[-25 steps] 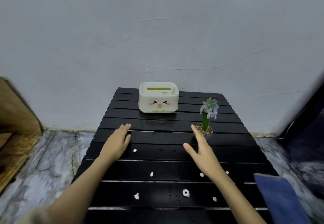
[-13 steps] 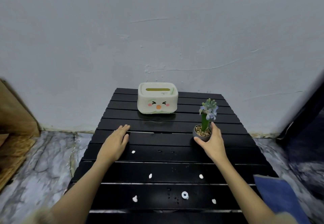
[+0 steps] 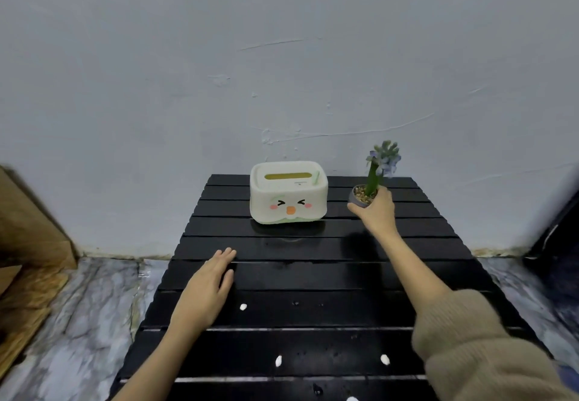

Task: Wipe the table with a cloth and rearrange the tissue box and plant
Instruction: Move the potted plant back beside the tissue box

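A cream tissue box [image 3: 288, 192] with a cartoon face stands at the back middle of the black slatted table [image 3: 313, 278]. My right hand [image 3: 374, 209] grips the small grey pot of the plant [image 3: 376, 175], a green stem with pale blue flowers, at the back right, just right of the tissue box. Whether the pot touches the slats is hidden by my fingers. My left hand [image 3: 208, 287] lies flat on the table's left side, fingers together, holding nothing. No cloth is in view.
Several small white bits [image 3: 243, 307] lie scattered on the near slats. A pale wall rises right behind the table. Marble floor [image 3: 78, 322] lies on both sides, with wooden boards [image 3: 28, 244] at the left and a dark object [image 3: 560, 228] at the right.
My right hand reached the plant, closed on its pot and carried it from the middle right to the back right beside the tissue box. The left hand stayed put.
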